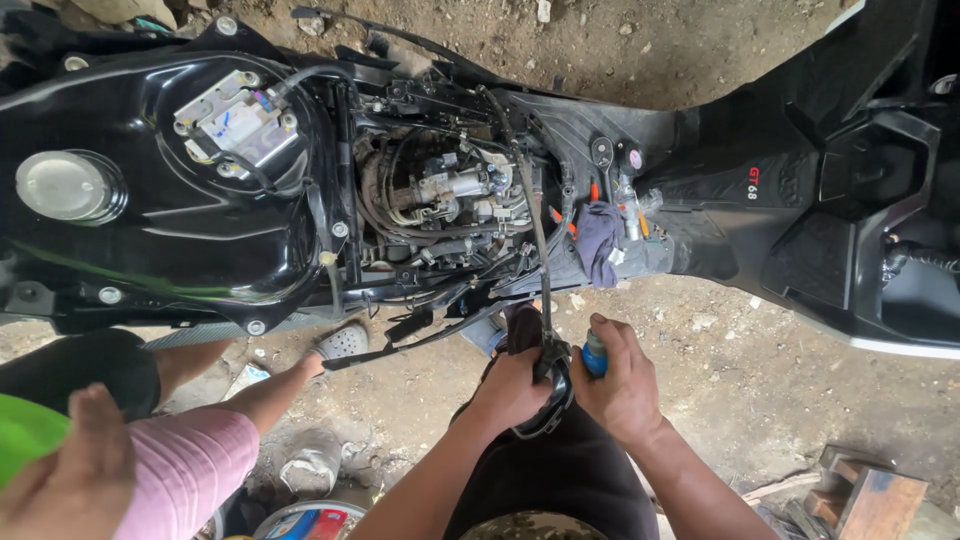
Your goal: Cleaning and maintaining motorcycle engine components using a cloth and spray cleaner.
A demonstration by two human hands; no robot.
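Observation:
My left hand (510,388) grips a black rubber part (552,392) at the lower end of a dark cable (532,225) that runs up into the open scooter body. Just right of it, my right hand (622,385) is closed around a blue-handled tool (595,354), its tip held against the black part. Both hands hover over my dark trousers, beside the scooter. The exposed engine and hoses (445,200) lie straight ahead of them, with the body panels taken off.
The black scooter (180,215) spans the view, with a blue rag (600,240), a spanner (602,155) and orange-handled tools on its footboard. Another person in pink shorts (185,470) crouches at lower left, hand (75,470) near a green object (25,430). Wooden block (870,500) at lower right on dirt.

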